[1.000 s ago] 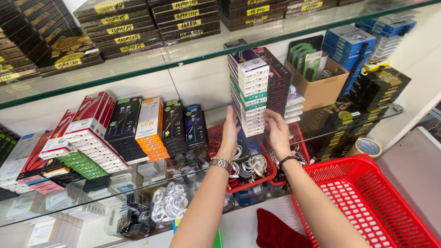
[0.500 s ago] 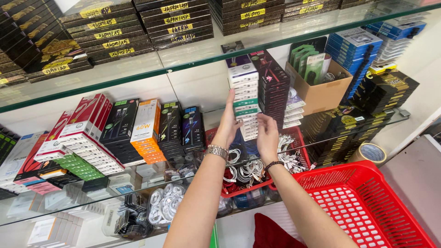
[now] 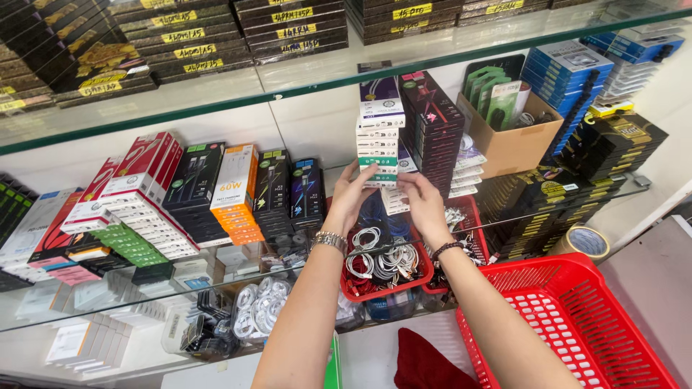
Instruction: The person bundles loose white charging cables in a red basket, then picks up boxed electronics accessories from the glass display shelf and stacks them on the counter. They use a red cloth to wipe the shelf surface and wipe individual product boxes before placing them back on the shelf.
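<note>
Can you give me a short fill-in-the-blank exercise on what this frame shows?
1. Both hands, the left hand and the right hand, grip a tall stack of small ____ boxes.
2. The metal watch sits on the ____ wrist.
3. At lower right stands an empty plastic basket coloured ____.
4. The cardboard box holding green packets rests on a ____ shelf.

Missing words: white; left; red; glass

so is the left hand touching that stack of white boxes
Touching. The head view shows the left hand with its fingers pressed against the lower side of the stack of white boxes, the right hand holding the other side.
</note>
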